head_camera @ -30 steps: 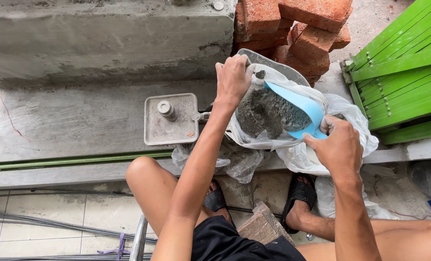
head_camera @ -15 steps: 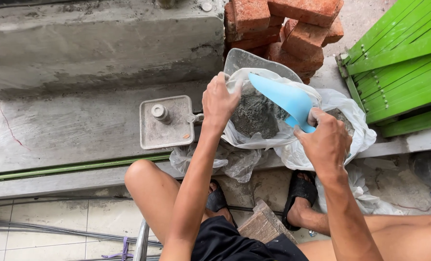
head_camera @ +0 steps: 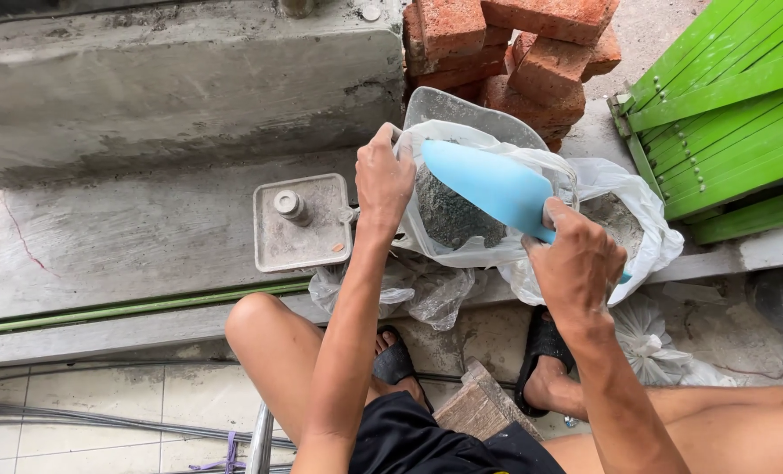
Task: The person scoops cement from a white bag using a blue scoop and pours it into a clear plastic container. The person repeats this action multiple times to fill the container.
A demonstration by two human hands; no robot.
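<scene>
My left hand (head_camera: 384,180) grips the near rim of a clear plastic bag (head_camera: 488,149) that holds grey cement powder (head_camera: 448,215). My right hand (head_camera: 577,263) holds the handle of a light blue plastic scoop (head_camera: 488,183), whose blade lies across the mouth of the bag above the powder. A clear plastic tub (head_camera: 461,110) stands behind the bag. To the right sits a white plastic bag (head_camera: 642,211) with more grey powder in it.
A square metal base plate with a bolt (head_camera: 302,221) lies on the concrete ledge left of the bag. Red bricks (head_camera: 505,44) are stacked at the back. Green slatted panels (head_camera: 725,105) lie at the right. My knees and sandalled feet are below, beside a wooden block (head_camera: 483,408).
The scoop has swung from inside the bag up to lie flat across its mouth. My left hand slid along the rim as the bag shifted slightly.
</scene>
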